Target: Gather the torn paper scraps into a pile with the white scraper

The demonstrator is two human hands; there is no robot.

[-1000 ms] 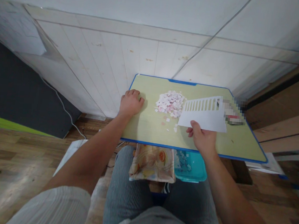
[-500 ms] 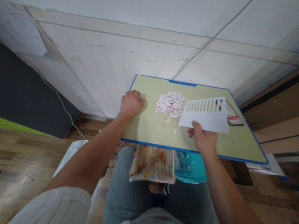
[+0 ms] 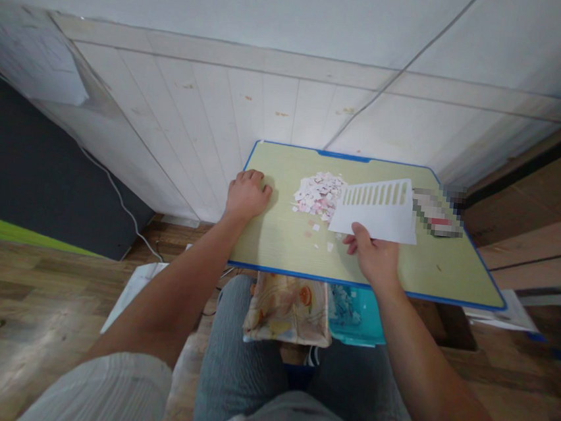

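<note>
My right hand (image 3: 374, 254) pinches the lower edge of a thin white sheet with a row of slots (image 3: 376, 221), thumb on its upper face. The sheet is held over the right half of a small tabletop (image 3: 277, 246), its left end overlapping the edge of a heap of small white and pinkish paper pieces (image 3: 318, 194). A few loose pieces lie in front of the heap. At the left edge of the tabletop, my left hand (image 3: 249, 194) rests palm down, empty, with its fingers slightly bent and apart.
A phone-like flat object (image 3: 436, 213), partly pixelated, lies at the tabletop's right. Below the front edge are a fruit-patterned fabric container (image 3: 288, 307) and a turquoise plastic box (image 3: 372, 318) with small pieces inside. A white panelled wall (image 3: 271, 97) stands behind the table.
My right hand has moved slightly left with the slotted sheet, bringing it closer over the heap and uncovering more of the flat object. My left hand has stayed put.
</note>
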